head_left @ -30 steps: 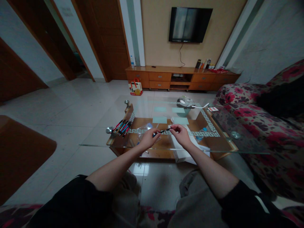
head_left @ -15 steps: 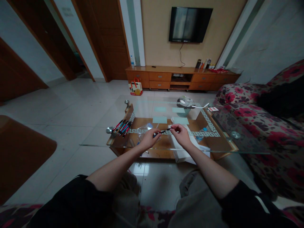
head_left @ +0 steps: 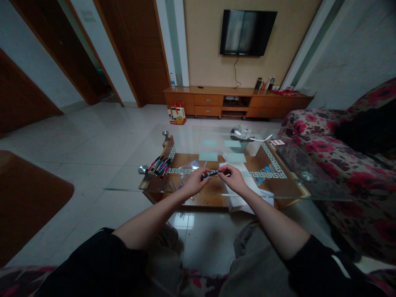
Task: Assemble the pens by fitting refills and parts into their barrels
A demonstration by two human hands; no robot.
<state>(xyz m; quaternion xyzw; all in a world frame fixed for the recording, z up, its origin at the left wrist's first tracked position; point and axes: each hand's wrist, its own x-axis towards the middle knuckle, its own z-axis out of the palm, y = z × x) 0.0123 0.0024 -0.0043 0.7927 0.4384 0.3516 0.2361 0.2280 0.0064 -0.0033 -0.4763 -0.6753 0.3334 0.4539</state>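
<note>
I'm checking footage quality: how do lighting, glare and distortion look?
Head view: dim overall; pale reflections on the television and floor; wide-angle distortion, the wooden door slanting; the pen small, its fine detail unreadable.

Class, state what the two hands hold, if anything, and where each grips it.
A slim, dark pen: the left hand grips one end, the right hand pinches the other.

V. dim, stretched edges, glare on flr (head_left: 182, 222)
</note>
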